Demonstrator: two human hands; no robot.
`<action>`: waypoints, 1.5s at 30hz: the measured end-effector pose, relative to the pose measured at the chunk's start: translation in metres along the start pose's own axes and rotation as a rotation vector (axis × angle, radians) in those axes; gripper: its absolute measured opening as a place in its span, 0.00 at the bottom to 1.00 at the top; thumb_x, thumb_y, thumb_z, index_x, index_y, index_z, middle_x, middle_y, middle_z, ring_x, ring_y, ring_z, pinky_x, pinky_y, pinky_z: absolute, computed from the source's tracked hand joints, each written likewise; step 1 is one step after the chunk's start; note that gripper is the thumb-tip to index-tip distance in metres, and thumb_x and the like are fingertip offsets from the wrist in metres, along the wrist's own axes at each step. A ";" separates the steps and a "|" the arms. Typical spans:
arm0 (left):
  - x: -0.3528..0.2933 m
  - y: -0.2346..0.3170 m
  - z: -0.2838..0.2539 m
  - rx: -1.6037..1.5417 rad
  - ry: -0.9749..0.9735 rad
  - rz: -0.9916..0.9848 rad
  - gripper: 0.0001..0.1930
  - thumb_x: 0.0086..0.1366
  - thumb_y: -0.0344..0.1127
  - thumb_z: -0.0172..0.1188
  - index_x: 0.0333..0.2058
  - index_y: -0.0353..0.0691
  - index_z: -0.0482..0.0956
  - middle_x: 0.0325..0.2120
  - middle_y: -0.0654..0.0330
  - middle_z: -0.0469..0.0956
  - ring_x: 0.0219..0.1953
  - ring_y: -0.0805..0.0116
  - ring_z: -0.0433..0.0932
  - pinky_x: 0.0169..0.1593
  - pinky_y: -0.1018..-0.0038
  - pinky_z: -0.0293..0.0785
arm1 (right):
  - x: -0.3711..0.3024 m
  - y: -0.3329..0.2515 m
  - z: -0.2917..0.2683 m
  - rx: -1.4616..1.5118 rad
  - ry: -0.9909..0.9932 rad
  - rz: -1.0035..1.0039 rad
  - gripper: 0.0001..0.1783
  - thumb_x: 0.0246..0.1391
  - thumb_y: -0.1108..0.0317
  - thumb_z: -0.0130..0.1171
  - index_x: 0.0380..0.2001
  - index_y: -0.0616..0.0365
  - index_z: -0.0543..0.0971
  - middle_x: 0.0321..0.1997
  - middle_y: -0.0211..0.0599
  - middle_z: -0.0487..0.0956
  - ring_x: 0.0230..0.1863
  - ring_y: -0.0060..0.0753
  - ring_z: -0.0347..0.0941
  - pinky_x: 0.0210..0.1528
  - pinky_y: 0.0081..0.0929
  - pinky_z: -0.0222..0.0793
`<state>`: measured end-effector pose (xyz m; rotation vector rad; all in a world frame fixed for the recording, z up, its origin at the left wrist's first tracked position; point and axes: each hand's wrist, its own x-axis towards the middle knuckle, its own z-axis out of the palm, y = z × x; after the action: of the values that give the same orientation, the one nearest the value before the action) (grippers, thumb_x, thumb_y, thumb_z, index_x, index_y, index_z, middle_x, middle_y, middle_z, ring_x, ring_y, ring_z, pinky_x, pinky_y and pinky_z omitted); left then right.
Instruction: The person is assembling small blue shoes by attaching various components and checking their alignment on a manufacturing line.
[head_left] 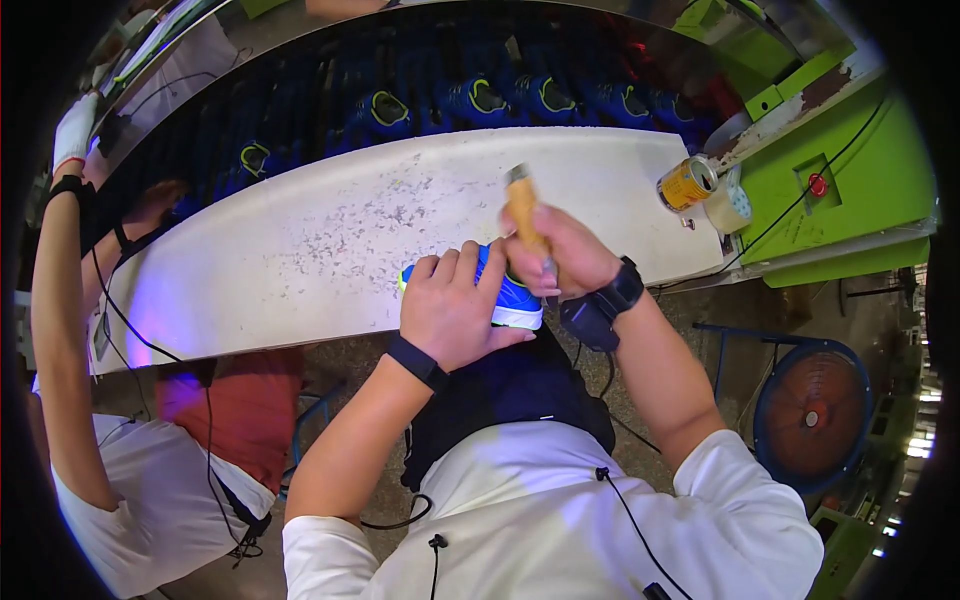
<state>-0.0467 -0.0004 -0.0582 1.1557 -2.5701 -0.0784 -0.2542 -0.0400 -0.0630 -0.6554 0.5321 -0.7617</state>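
Note:
A bright blue shoe (pixel 513 297) with a white sole is at the near edge of the white worktable. My left hand (pixel 450 310) is closed over it, fingers across its upper and thumb along the sole. In my right hand (pixel 572 252) is a tool with a wooden handle (pixel 522 207) and a metal cap at its upper end. Its lower metal part shows beside the shoe, slightly blurred; its exact kind and whether it touches the shoe are unclear.
Dark scraps litter the white worktable (pixel 450 215). Beyond it, several blue shoes (pixel 487 97) sit in a dark row. A yellow can (pixel 686 185) and a tape roll (pixel 730 205) stand at right, near a green machine (pixel 850 190). A co-worker's arm (pixel 65 330) reaches forward at left; a fan (pixel 812 418) stands right.

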 end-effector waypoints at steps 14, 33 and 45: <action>-0.018 0.016 0.006 0.080 0.140 -0.108 0.51 0.41 0.70 0.69 0.60 0.41 0.72 0.54 0.50 0.75 0.50 0.56 0.76 0.53 0.57 0.66 | -0.009 0.059 -0.022 0.635 0.299 -0.437 0.15 0.69 0.50 0.51 0.35 0.48 0.72 0.18 0.22 0.64 0.14 0.19 0.57 0.21 0.23 0.57; -0.025 0.008 0.003 -0.073 0.261 -0.128 0.55 0.34 0.67 0.75 0.60 0.41 0.72 0.54 0.49 0.76 0.48 0.52 0.78 0.51 0.59 0.67 | -0.018 -0.026 -0.046 -1.964 0.756 -0.487 0.30 0.49 0.59 0.68 0.56 0.56 0.76 0.52 0.50 0.75 0.56 0.55 0.70 0.59 0.49 0.67; -0.038 -0.054 -0.028 -0.754 0.763 -0.324 0.39 0.61 0.50 0.69 0.61 0.30 0.65 0.58 0.43 0.68 0.61 0.48 0.68 0.66 0.58 0.62 | 0.019 -0.118 0.090 -1.291 0.256 -0.883 0.16 0.55 0.67 0.68 0.46 0.58 0.81 0.44 0.31 0.82 0.47 0.24 0.75 0.53 0.28 0.72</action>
<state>0.0246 -0.0066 -0.0511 1.0042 -1.4646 -0.5171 -0.2378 -0.0890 0.0775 -2.0939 0.9854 -1.3058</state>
